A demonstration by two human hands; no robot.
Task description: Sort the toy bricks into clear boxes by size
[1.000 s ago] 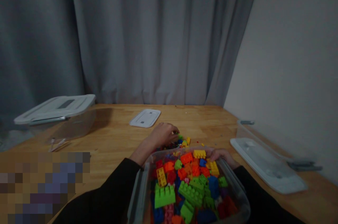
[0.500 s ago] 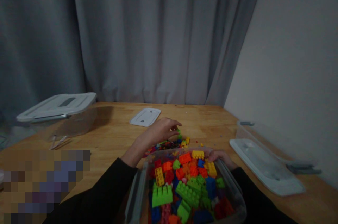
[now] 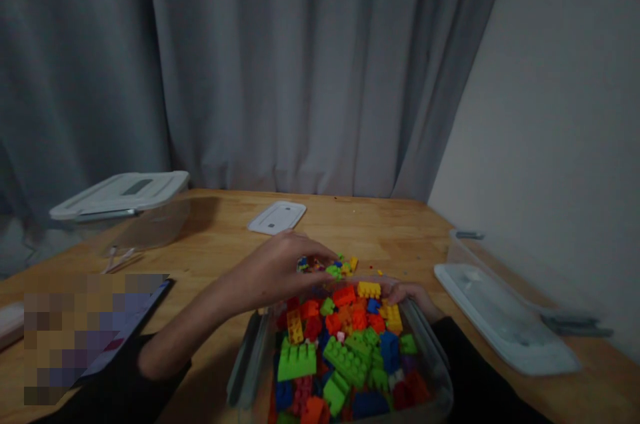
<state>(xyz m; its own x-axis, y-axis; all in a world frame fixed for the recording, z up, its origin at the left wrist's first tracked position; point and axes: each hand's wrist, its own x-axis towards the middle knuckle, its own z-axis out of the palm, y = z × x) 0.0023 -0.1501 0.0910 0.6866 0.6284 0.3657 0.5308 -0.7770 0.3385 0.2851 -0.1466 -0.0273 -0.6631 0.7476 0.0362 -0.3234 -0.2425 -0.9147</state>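
Note:
A clear plastic box (image 3: 443,371) full of coloured building bricks stands in front of me, its side latch sticking out at the left. My right hand (image 3: 413,296) is wrapped over the box's far right corner, fingers on the rim. Above the far left rim reaches my left hand (image 3: 290,264), thumb and fingers apart, partly hiding a pile of small bricks (image 3: 345,267) on the table behind the box. A green piece (image 3: 334,271) shows by the left thumb tip; whether the hand touches it cannot be made out.
A lidded clear box (image 3: 150,217) stands at the back left, near a pixelated tablet (image 3: 100,337). A white lid (image 3: 277,217) lies behind the pile. To the right are another lid (image 3: 505,317) and an open clear box (image 3: 500,271). Grey curtains hang behind the table.
My left hand has come nearer and lower, over the box's far left edge, its forearm now bared further. The view has shifted slightly. My right hand stays on the box corner.

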